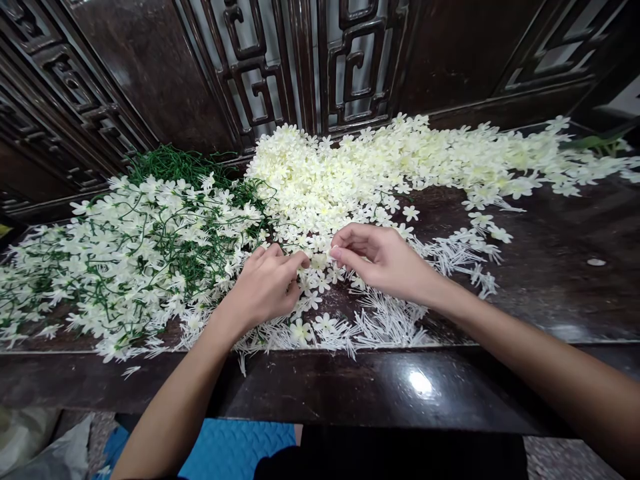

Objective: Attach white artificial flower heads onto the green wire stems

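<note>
Left: green-stemmed white flowers [125,247], pile cut off at frame edge. Pale bags [45,447] bottom left, cut off, contents can't tell. Left hand [267,283] bent over petals, grip hidden. Loose white blossoms [320,180] lie beyond and between hands; hands apart. Right hand [385,260] pinches small white piece, mostly hidden by fingers. White stems [390,320] below it.

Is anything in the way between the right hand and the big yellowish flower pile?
Nothing I can see. The right hand is at the near edge of the yellowish pile; green-stemmed flowers lie left of it.
</note>
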A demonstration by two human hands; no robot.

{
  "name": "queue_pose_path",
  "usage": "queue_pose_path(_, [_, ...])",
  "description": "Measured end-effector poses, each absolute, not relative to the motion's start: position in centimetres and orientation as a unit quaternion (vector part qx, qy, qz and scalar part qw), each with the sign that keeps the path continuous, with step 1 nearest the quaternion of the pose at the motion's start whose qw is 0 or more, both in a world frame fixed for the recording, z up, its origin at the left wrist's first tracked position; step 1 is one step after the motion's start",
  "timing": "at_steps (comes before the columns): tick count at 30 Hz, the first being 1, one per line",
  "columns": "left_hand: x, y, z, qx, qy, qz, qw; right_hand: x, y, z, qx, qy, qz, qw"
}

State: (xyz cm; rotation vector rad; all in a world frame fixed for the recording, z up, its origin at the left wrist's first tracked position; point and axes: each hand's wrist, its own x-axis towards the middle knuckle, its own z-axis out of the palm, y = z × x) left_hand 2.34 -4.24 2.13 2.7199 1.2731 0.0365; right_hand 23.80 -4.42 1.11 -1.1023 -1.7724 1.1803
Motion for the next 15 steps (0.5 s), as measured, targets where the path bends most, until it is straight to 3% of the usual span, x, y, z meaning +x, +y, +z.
queue_pose_path(5, [2.23, -4.02, 1.65, 0.896, 0.432, 0.080, 0.069, 23.93, -4.34, 1.07, -0.432, -0.682, 0.456, 0.375])
queue_pose_path(15, [2.99, -3.36, 2.22, 0.829, 0.390, 0.393, 0.071, 23.98, -4.19, 1.38, -0.446, -0.667, 0.420, 0.424])
